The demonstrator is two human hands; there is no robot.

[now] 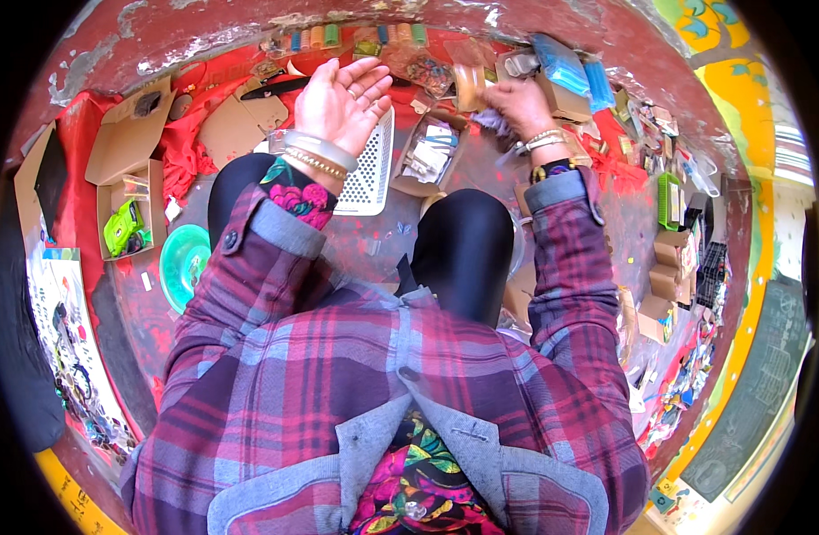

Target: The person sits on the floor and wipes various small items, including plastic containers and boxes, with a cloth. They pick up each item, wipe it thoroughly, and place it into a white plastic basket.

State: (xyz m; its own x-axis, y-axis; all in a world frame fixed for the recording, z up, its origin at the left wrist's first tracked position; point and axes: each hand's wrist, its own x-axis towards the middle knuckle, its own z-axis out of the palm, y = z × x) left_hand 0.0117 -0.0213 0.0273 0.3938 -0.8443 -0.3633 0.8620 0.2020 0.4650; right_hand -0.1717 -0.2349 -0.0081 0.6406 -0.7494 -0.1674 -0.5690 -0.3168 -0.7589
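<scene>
My left hand is raised, palm up, with its fingers stretched out and nothing in it. Just beyond and below it lies a white perforated plastic basket. On the right, my right hand is closed with its fingers pointing down and left. A crumpled greyish-purple bundle hangs from the fingers; its kind is too blurred to tell. Between the hands stands an open cardboard box with white and bluish small items inside.
A green plastic basin and a cardboard box with a bright green object sit at left. Blue packets top a box at the back right. Small boxes and loose items line the right wall. My knee rises in the middle.
</scene>
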